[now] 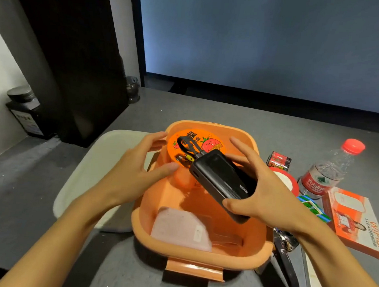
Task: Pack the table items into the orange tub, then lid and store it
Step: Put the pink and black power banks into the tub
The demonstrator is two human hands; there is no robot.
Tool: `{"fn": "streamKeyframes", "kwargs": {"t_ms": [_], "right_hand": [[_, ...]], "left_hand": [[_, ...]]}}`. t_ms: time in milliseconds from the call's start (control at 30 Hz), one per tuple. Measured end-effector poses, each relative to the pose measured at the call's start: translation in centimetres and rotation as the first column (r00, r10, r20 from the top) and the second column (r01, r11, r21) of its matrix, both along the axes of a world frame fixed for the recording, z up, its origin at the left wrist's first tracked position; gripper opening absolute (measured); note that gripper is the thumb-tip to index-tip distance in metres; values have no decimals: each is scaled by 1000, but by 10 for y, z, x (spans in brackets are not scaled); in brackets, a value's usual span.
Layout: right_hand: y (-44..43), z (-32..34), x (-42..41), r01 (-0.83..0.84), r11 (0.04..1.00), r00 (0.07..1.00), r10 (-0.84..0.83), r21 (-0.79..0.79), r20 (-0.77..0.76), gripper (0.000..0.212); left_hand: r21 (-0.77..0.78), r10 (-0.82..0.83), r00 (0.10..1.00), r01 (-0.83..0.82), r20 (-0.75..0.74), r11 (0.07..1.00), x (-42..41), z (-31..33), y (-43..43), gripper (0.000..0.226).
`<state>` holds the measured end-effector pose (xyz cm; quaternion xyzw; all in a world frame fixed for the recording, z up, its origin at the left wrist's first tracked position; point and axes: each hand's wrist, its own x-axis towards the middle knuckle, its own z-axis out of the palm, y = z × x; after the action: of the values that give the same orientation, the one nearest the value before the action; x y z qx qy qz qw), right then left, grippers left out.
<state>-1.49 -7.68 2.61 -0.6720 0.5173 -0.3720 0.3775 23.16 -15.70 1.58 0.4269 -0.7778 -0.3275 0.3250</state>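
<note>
The orange tub (198, 253) stands open on the grey table in front of me. Inside it an orange round-lidded cup (208, 142) leans at the far end and a pale pink pack (178, 227) lies at the near end. My right hand (261, 193) holds a black power bank (221, 181), with its short cable, tilted over the tub's middle. My left hand (135, 171) hovers at the tub's left rim, fingers spread, holding nothing. The cream lid (92, 170) lies flat to the left of the tub.
Right of the tub lie a water bottle with a red cap (330, 171), an orange WiFi box (358, 222), a red-rimmed round item (287, 179), a small red pack (279, 160), a green-blue packet (314, 207) and dark items (286, 251). A black jar (27, 111) stands far left.
</note>
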Motion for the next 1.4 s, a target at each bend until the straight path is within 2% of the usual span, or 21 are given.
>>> {"fn": "streamKeyframes", "kwargs": {"t_ms": [100, 200, 267, 367, 467, 633, 733, 833, 900, 1000, 1067, 1233, 1300, 1400], "right_hand": [[4, 4, 1, -55, 997, 998, 56, 45, -9, 105], [7, 7, 0, -123, 987, 987, 133, 103, -88, 106], [8, 7, 2, -154, 973, 967, 184, 171, -178, 107], [5, 7, 5, -194, 936, 910, 284, 295, -302, 109], [-6, 7, 12, -224, 889, 837, 386, 401, -388, 112], [-22, 3, 16, -259, 817, 787, 488, 515, -378, 117], [-29, 0, 11, -262, 760, 832, 490, 595, -260, 115], [-33, -2, 13, -248, 713, 872, 459, 656, -169, 97], [-35, -3, 15, -216, 734, 878, 435, 644, -201, 80], [-34, -6, 19, -192, 762, 839, 454, 618, -299, 63], [-33, -7, 20, -200, 759, 838, 460, 620, -293, 52], [-31, -6, 23, -173, 754, 872, 416, 633, -258, 53], [-30, -8, 26, -128, 819, 885, 349, 559, -309, 51], [-24, -1, 13, -8, 962, 912, 118, 272, -393, 41]], "left_hand": [[-52, -37, 998, 40, 59, 998, -10, -3, -1, 66], [-136, 12, 994, 2, 105, 991, -13, -5, -3, 43], [-137, 20, 996, -8, 92, 991, -12, -7, -2, 31], [-137, 32, 997, -22, 70, 990, -12, -17, -2, 47], [-149, 65, 995, -52, 82, 987, -13, -21, -6, 47], [-126, 34, 997, -25, 64, 992, -14, -23, -9, 56], [-120, 16, 999, -11, 34, 993, -14, -23, -9, 54], [-126, -1, 1000, 2, 6, 992, -12, -23, -7, 50], [-129, -15, 1000, 16, 8, 991, -11, -23, -8, 45], [-107, -35, 999, 38, 29, 993, -10, -24, -10, 36], [-98, -42, 997, 48, 65, 994, -10, -24, -11, 37], [-111, -43, 989, 59, 145, 992, -11, -27, -13, 41], [-125, -44, 984, 67, 175, 990, -11, -27, -13, 41], [-142, -65, 967, 103, 245, 985, -16, -20, -12, 45]]}}
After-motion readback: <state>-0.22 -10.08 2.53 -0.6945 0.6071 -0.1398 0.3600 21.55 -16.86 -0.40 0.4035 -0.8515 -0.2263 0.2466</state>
